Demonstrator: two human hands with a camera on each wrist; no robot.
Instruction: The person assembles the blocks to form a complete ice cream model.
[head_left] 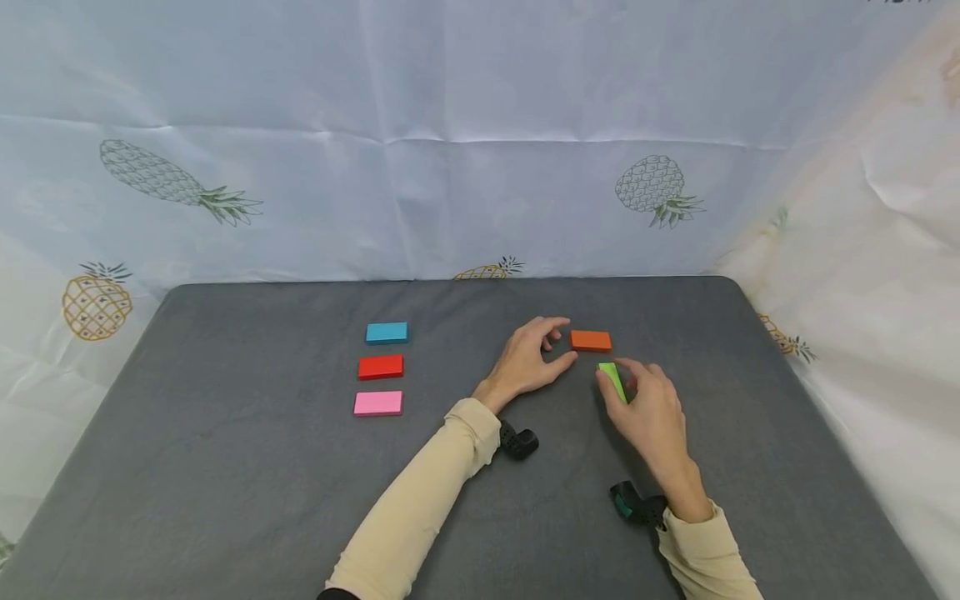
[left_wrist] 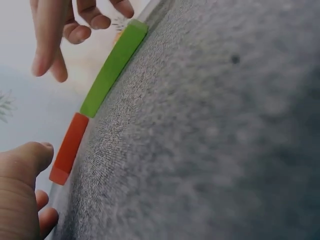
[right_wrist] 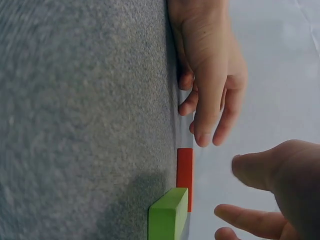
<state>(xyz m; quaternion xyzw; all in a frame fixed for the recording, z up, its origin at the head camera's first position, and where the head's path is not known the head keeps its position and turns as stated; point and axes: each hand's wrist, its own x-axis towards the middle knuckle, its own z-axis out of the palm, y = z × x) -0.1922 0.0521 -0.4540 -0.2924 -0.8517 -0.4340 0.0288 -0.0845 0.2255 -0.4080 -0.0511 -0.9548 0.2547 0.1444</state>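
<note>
A green block (head_left: 611,379) lies on the grey cloth at the right, turned at an angle. My right hand (head_left: 652,408) is beside it, thumb and fingers spread apart. Both wrist views show a gap between these fingers and the green block (left_wrist: 115,67). Just beyond it is an orange block (head_left: 590,340), lying flat. Left of that block, my left hand (head_left: 525,358) hovers with fingers loosely bent and thumb apart, holding nothing. In the right wrist view the left hand (right_wrist: 210,65) is clear of the orange block (right_wrist: 184,165).
Left of the hands, a blue block (head_left: 387,333), a red block (head_left: 381,367) and a pink block (head_left: 378,403) form a column on the grey tablecloth (head_left: 225,467). Behind the table hangs a pale curtain (head_left: 480,200) printed with pineapples.
</note>
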